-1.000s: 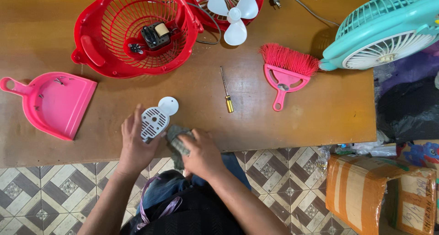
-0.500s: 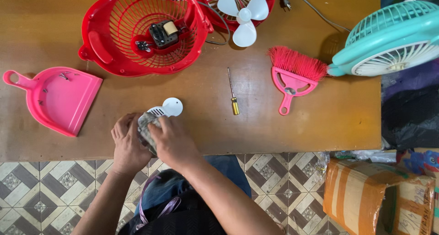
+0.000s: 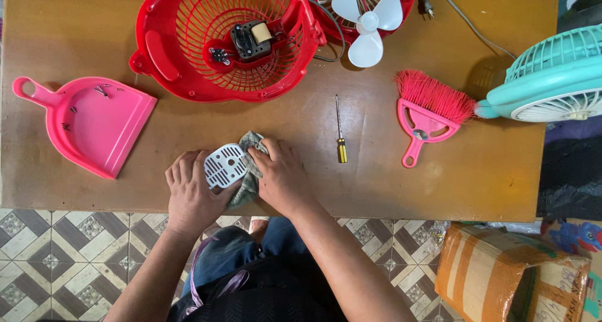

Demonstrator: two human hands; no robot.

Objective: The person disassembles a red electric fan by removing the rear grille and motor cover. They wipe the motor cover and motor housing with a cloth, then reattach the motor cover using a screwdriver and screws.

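Near the front edge of the wooden table (image 3: 389, 190), my left hand (image 3: 191, 193) holds a small white vented cover (image 3: 226, 166) with rows of slots. My right hand (image 3: 283, 179) presses a grey-green cloth (image 3: 251, 147) against that cover's right side. The cloth bunches under my right fingers and hangs down between both hands. Both hands touch each other's work, close together over the table edge.
A red fan grille shell (image 3: 188, 52) with a motor (image 3: 249, 40) lies behind, beside a white fan blade (image 3: 367, 21). A pink dustpan (image 3: 94, 124) is left, a yellow-handled screwdriver (image 3: 340, 134) and pink brush (image 3: 426, 109) right, a teal fan (image 3: 552, 77) far right. A taped cardboard box (image 3: 508, 275) stands on the tiled floor.
My hands with the cover and cloth moved slightly left and onto the table; the right hand shifted over the cloth against the white cover, which now shows more.
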